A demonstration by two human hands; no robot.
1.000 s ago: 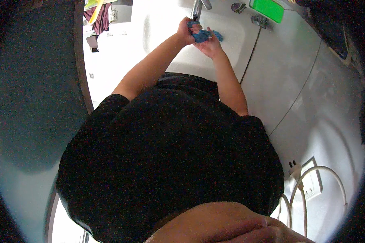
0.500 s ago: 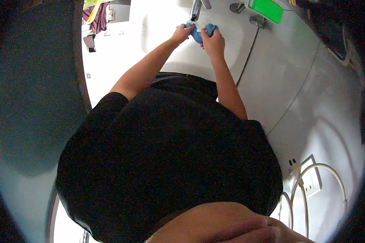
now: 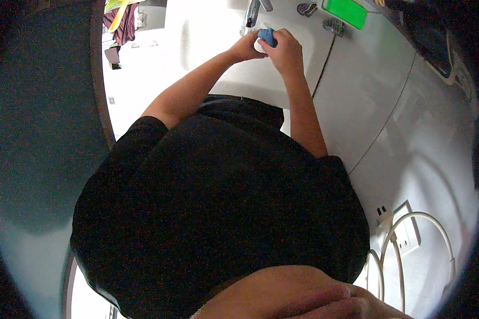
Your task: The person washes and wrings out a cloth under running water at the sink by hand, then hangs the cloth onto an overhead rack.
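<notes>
A bunched blue cloth is squeezed small between my two hands, just below and right of the tap spout. My right hand is closed round its right side, with the thumb across the front. From the left, my left hand curls in with its fingertips at the cloth's left edge; its thumb reaches toward the right hand. Part of the cloth is hidden by the fingers. Above the hands is the metal tap, over the white washbasin.
Past the basin's right side lie a bright green rectangular item, a small dark striped object and a grey one. White cables hang by a wall socket at lower right. Dark red striped fabric is at upper left.
My hands have come closer together, and the cloth, stretched between them before, is now gathered into a small bunch. The left hand has moved slightly right and down.
</notes>
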